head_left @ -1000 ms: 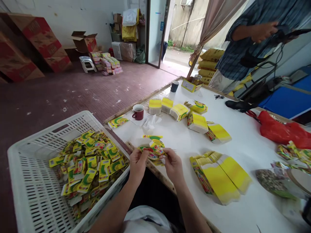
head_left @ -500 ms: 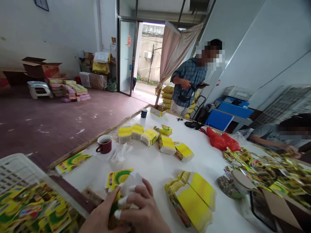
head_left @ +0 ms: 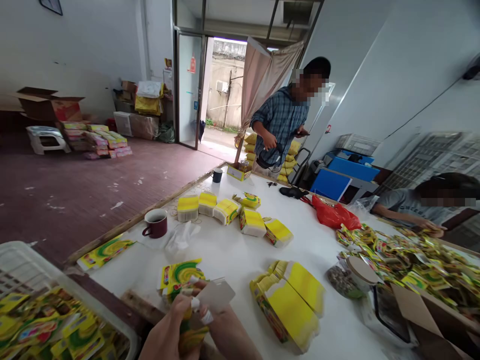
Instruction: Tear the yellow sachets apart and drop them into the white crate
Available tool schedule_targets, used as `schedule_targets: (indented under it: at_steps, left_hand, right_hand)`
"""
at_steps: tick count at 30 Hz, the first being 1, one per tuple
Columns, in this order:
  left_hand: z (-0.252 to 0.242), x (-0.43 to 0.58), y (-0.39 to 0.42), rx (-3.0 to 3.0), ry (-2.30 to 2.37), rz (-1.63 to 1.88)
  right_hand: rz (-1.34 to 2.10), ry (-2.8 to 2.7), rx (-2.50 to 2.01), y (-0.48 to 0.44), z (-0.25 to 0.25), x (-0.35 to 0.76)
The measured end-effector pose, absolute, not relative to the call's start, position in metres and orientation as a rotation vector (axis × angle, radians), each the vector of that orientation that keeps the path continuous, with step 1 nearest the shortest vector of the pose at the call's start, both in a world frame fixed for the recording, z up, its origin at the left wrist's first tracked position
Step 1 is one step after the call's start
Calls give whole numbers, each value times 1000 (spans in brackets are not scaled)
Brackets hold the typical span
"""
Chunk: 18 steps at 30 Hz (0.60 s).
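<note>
Low in the view, my left hand (head_left: 167,330) is closed around a yellow-and-green printed card (head_left: 191,337). My right hand (head_left: 225,325), with white covers on several fingertips, is closed on the same card's upper part, where a plain greyish-white face sticks up to the right. Fingers hide much of the card. Just beyond them lies a yellow printed card (head_left: 180,275) with a green swirl. To the right is a large block of stacked yellow cards (head_left: 292,300). At lower left, a white plastic basket (head_left: 122,320) holds many yellow packets (head_left: 82,330).
A dark red mug (head_left: 155,223) stands near the table's left edge. Farther back are small yellow card stacks (head_left: 252,222) and a dark cup (head_left: 216,175). A jar (head_left: 350,277) and packet pile (head_left: 408,265) lie right. One person (head_left: 281,120) stands opposite; another (head_left: 408,210) sits right.
My right hand's fingers have gone from spread to closed on the card, whose greyish-white face now points up to the right. The standing person's arm has lowered, with a dark pouch in hand.
</note>
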<state>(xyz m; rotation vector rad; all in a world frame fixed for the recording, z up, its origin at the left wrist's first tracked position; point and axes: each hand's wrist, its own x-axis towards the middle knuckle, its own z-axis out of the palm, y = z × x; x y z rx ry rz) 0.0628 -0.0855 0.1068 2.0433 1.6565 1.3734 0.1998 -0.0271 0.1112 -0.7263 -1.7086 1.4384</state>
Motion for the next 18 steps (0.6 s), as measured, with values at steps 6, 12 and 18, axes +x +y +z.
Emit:
schedule_targets:
  at_steps: [6, 12, 18]
  left_hand:
    - [89, 60, -82, 1711, 1794, 1279]
    - [106, 62, -79, 1628, 1902, 1267]
    - [139, 44, -83, 1647, 1811, 1115]
  right_hand:
    - [1226, -1975, -651, -32, 116, 212]
    - [965, -1895, -790, -16, 82, 225]
    - [963, -2207, -694, -3, 108, 241]
